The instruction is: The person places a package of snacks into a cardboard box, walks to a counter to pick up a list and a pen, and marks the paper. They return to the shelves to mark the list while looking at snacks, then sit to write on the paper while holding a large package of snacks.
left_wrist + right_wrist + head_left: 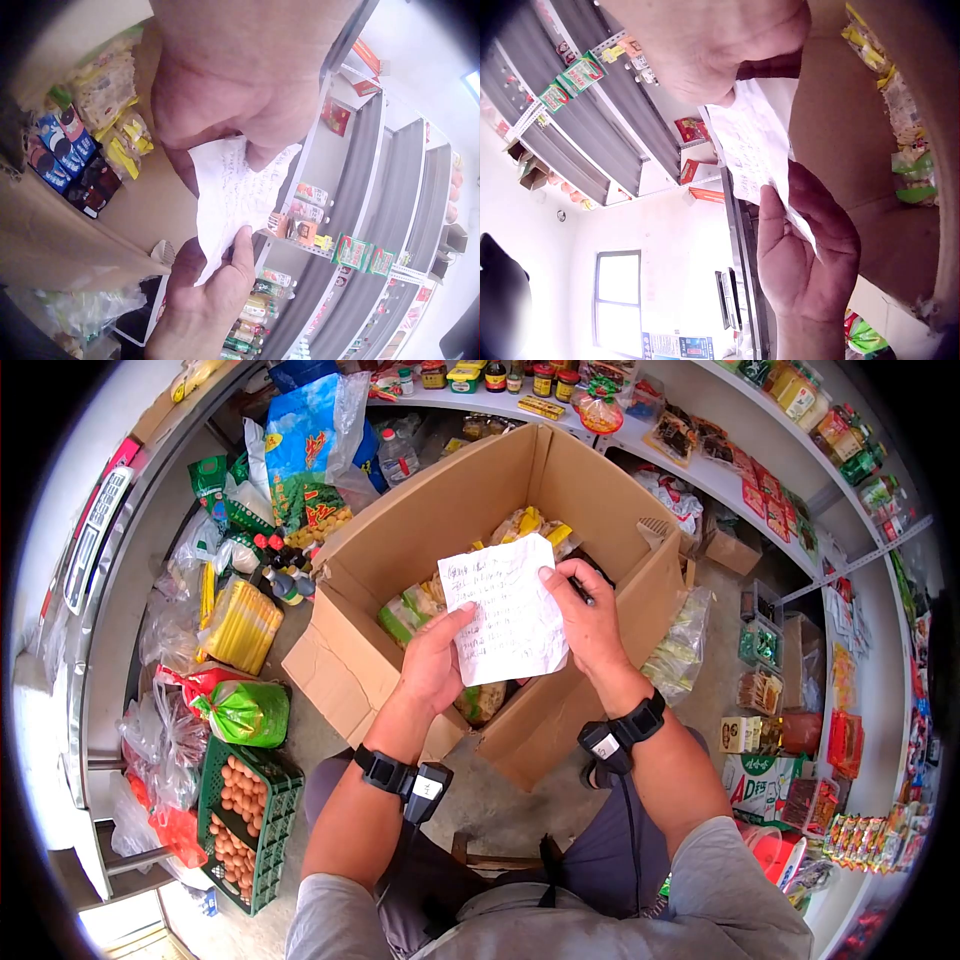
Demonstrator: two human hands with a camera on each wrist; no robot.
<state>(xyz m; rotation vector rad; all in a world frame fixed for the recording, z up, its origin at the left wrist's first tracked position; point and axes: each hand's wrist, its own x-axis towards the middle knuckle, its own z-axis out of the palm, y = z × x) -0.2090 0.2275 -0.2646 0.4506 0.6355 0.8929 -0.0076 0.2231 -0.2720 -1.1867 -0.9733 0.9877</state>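
Paper [508, 630] with handwritten lines is held above the open cardboard box [430, 505], pinched at one edge by the left hand [433, 658] and at the other by the right hand [593, 628], probably so that it is kept flat for reading.

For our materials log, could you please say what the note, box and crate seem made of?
Note: matte paper, creased, with handwriting. Box: matte brown cardboard, with bent flaps. Crate: probably green plastic, judging by its moulded-looking lattice; gloss unclear.
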